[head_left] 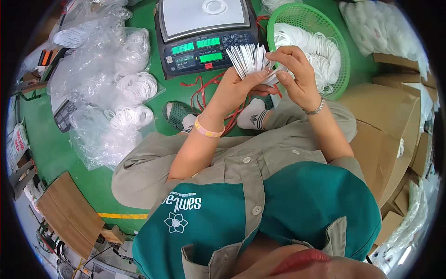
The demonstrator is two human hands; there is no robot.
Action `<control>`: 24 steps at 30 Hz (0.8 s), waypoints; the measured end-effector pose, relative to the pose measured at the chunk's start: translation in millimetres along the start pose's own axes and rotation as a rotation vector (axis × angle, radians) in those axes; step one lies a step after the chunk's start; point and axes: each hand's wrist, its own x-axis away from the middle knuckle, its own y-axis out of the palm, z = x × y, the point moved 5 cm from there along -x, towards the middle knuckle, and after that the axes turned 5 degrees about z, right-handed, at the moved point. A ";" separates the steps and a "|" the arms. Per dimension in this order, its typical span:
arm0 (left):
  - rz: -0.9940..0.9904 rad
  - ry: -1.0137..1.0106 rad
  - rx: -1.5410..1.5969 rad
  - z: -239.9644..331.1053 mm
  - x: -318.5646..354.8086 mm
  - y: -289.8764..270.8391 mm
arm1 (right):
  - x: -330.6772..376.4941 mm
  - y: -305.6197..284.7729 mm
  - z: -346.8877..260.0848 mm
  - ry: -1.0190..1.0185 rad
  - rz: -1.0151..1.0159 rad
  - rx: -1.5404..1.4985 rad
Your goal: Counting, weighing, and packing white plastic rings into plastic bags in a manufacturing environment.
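Observation:
My left hand is closed round a fanned stack of thin white rings, with the thumb laid across its lower side. At the right end of that stack, my right hand has bent fingers and a thumb on the rings. The stack is held up in front of the scale, a little left of the green basket. Many loose white rings lie in the basket. One white ring rests on the scale's metal pan. Parts of the held rings are hidden behind my fingers.
Clear plastic bags of white rings lie on the green floor at the left, near a dark calculator. Red ties are strewn by my slippered feet. Cardboard boxes and a full white bag stand at the right.

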 end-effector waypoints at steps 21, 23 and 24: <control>0.002 0.026 -0.035 0.8 -0.3 -0.7 | -1.6 1.4 -2.1 -0.014 -0.051 0.037; 0.005 0.028 -0.036 -2.0 -1.1 -2.6 | -1.6 0.7 -2.2 -0.013 -0.054 0.050; 0.007 0.028 -0.036 -1.8 -0.9 -2.7 | -1.6 1.0 -2.2 -0.013 -0.055 0.049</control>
